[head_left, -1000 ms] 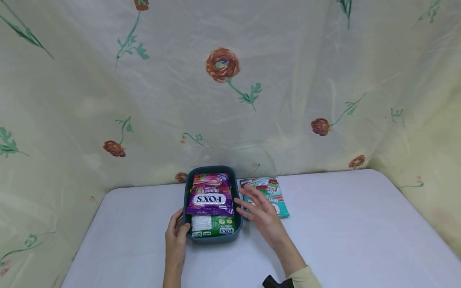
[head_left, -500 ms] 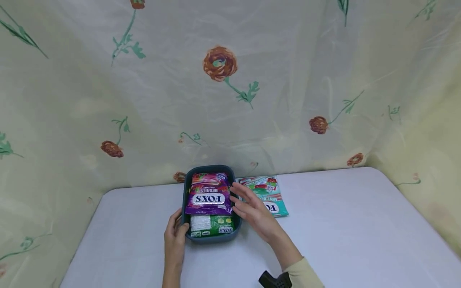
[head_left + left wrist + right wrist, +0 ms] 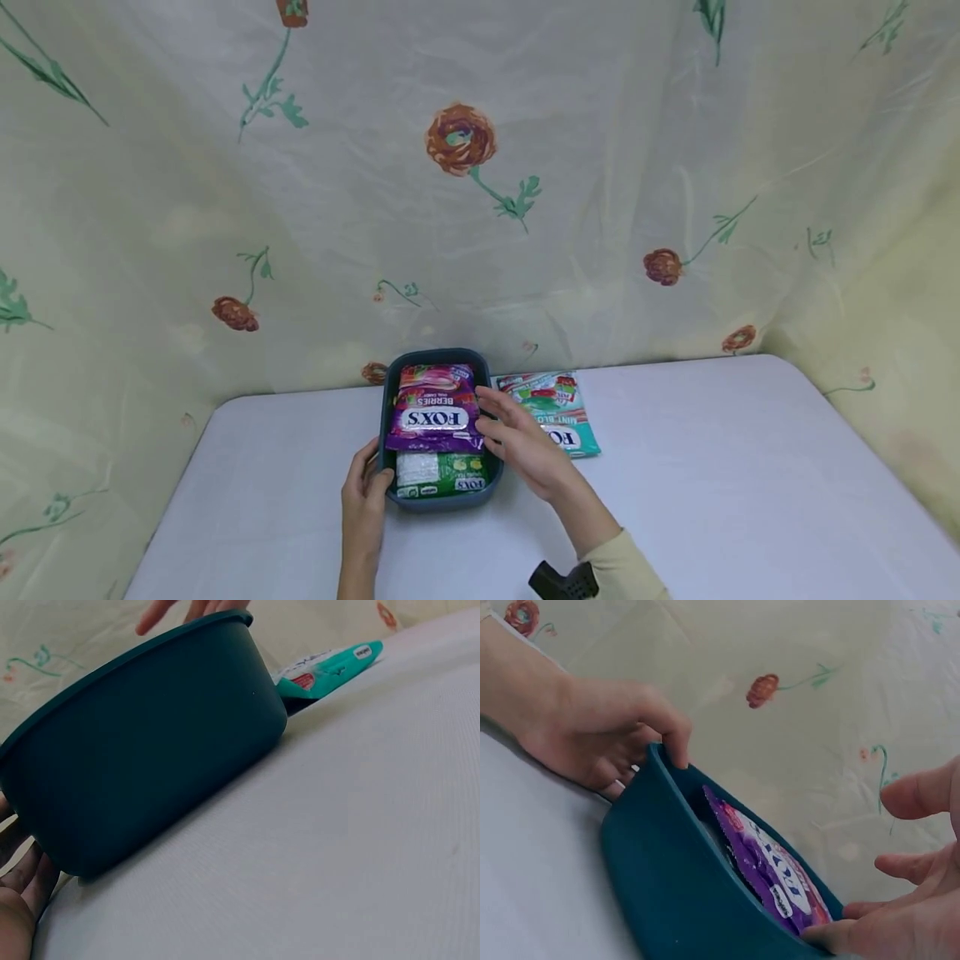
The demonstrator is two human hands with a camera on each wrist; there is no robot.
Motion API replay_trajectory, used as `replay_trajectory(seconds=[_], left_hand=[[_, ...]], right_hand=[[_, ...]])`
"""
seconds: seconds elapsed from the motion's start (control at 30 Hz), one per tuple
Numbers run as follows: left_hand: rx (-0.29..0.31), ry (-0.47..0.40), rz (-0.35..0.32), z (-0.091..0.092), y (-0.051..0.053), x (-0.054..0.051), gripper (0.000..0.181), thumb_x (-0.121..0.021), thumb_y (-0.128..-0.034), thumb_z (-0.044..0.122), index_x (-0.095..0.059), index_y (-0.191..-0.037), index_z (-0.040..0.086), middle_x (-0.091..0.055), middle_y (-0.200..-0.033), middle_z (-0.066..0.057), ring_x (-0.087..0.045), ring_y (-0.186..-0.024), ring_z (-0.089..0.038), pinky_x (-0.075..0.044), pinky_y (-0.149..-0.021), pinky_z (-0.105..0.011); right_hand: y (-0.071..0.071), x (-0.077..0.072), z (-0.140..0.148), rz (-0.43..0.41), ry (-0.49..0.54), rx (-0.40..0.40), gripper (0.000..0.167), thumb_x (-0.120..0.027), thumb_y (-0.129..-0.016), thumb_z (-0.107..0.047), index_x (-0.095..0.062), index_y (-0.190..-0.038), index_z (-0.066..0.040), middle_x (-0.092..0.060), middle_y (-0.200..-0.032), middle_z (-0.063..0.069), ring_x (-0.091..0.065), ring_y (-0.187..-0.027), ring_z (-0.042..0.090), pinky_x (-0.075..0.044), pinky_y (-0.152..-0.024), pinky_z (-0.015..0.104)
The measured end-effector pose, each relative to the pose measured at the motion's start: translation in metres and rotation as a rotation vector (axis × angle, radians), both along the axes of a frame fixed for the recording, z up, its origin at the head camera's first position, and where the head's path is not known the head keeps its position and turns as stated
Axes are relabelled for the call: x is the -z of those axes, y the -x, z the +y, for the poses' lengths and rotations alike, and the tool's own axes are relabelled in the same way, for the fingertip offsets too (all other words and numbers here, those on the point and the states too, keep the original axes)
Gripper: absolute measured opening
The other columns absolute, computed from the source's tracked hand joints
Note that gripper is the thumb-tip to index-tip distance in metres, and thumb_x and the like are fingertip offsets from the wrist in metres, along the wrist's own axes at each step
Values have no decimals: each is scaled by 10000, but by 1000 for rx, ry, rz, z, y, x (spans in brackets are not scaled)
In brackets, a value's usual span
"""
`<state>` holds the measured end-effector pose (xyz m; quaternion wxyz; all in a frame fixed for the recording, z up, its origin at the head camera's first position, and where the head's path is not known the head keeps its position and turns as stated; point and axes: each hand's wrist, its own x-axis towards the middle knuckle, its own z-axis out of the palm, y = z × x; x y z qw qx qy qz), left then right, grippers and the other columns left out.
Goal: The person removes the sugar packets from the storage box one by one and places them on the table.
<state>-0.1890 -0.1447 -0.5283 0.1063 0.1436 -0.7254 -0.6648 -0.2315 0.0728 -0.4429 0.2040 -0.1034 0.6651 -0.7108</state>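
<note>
A dark teal bin (image 3: 442,503) stands near the table's back edge, with a purple candy bag (image 3: 437,408) on top of a green candy bag (image 3: 450,471) inside. The left hand (image 3: 365,504) grips the bin's left side, its thumb over the rim, as the right wrist view also shows. Over the bin's right rim is the right hand (image 3: 528,446), fingers spread, the fingertips at the purple bag's right edge; in the right wrist view one finger of this hand (image 3: 922,900) touches the bag's end. Just right of the bin lies a teal candy bag (image 3: 558,412), partly behind the right hand.
A white-covered table (image 3: 712,483) extends to both sides of the bin. Behind it hangs a pale curtain (image 3: 570,275) with a flower print, close to the bin's far end. A black device (image 3: 564,582) is at the right wrist.
The right hand has moved slightly left, from beside the bin's right rim to over it, uncovering more of the teal bag. The left hand keeps its hold on the bin.
</note>
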Motion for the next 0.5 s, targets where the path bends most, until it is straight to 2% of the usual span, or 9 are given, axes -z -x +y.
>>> replay_trajectory(seconds=[0.13,0.33,0.5], left_hand=[[2,-8,-7,0,0,0,473,-471,-899,99,-458,-1369,156,-509,-1376,-75,-496,-1258,-211,-399,-909,-113],[-1,-19,-20,-1,1,-1,480,-466,-896,101,-453,-1373,155,-498,-1387,-71,-487,-1267,-220,-373,-1061,-401],[2,-32,-19,-1,1,-1,483,-466,-897,109,-450,-1378,152,-491,-1392,-85,-481,-1269,-239,-351,-1076,-446]], right_hand=[[1,1,-7,-7,-53,14,564,-488,-959,-197,-277,-1480,-143,-176,-1564,171,-163,-1443,371,-200,-1129,564],[1,0,-13,12,-138,4,562,-487,-953,-200,-285,-1477,-161,-136,-1576,157,-109,-1451,389,-183,-1128,578],[-1,-3,-20,13,-200,24,547,-501,-945,-215,-319,-1460,-193,-149,-1571,162,-116,-1445,403,-151,-1126,604]])
